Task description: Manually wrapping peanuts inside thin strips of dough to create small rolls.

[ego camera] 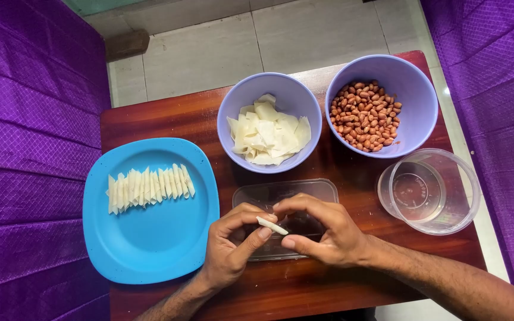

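My left hand (233,246) and my right hand (322,229) meet over a shallow clear rectangular tray (287,193) and pinch a small rolled white wrapper piece (272,225) between their fingertips. To the left, a blue plate (150,238) carries a row of several rolled white pieces (149,186). Beyond my hands, a lilac bowl (269,89) holds flat white wrapper squares (268,134), and a second lilac bowl (414,89) holds peanuts (365,115).
A clear round plastic container (429,191) lies on the right of the small wooden table (174,119). Purple fabric (31,137) flanks both sides. Tiled floor (239,41) lies past the table's far edge.
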